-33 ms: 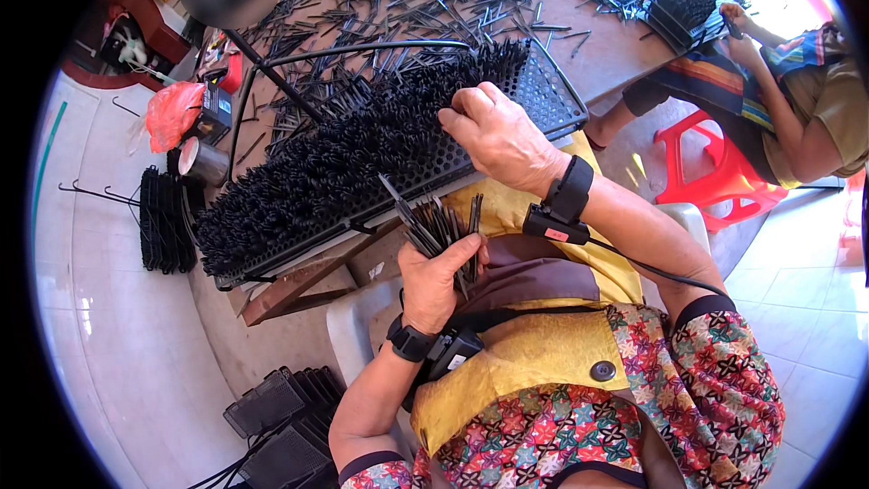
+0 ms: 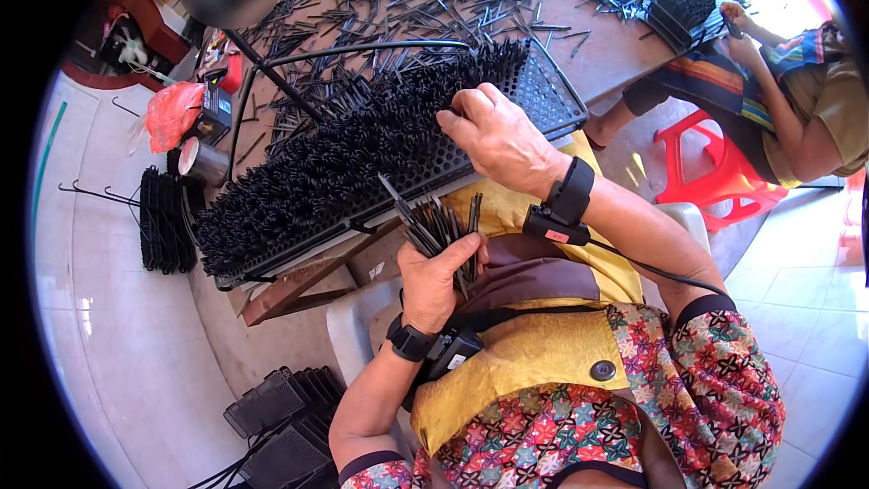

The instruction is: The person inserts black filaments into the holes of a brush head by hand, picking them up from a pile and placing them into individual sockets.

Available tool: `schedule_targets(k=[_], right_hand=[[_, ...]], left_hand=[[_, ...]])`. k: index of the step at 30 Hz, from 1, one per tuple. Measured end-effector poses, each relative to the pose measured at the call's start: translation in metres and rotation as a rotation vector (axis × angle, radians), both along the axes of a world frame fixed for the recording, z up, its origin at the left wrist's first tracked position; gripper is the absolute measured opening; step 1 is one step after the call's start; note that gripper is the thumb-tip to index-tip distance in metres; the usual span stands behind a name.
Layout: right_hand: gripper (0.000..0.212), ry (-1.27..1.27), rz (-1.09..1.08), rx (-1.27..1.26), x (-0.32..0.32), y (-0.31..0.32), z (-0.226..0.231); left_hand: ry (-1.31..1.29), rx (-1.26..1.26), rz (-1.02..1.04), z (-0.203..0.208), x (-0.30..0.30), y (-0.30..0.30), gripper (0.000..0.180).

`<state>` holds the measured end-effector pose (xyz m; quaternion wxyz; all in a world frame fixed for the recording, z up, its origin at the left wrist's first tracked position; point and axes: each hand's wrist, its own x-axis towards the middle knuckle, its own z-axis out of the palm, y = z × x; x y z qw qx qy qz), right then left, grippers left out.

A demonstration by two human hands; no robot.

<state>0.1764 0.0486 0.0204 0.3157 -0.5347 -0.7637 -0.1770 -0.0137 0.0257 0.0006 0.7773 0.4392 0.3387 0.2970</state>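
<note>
We've got our left hand [image 2: 433, 279] clamped on a bundle of black sticks [image 2: 441, 228]. Our right hand [image 2: 496, 138] pinches one stick at the perforated tray [image 2: 552, 95], near its right edge, on the cluttered worktop [image 2: 606, 50].

Lighting: bright daylight, strongest from the upper right, where the floor [image 2: 815, 244] washes out to near white. Glare: pale sheen on floor tiles at left. Shadows: soft, short, falling under the counter [image 2: 615, 45] and beneath the red stool [image 2: 715, 172]. Focus: sharp at centre; a blurred round patch at upper left. Distortion: heavy fisheye, straight edges bowed, black vignette ringing the frame.
</note>
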Motion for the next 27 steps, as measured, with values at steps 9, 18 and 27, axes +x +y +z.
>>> schedule_targets(k=[9,18,27], right_hand=[[0.019,1.36,0.158,-0.866,-0.025,-0.061,-0.006],[0.016,1.527,-0.021,-0.301,-0.013,-0.058,-0.004],[0.017,0.751,-0.143,0.213,0.009,-0.01,0.009]], left_hand=[[-0.086,-0.036,0.003,0.005,0.004,-0.002,0.01],[0.028,0.037,0.072,-0.001,0.001,-0.002,0.009],[-0.027,0.019,0.027,0.0,0.002,-0.004,0.008]])
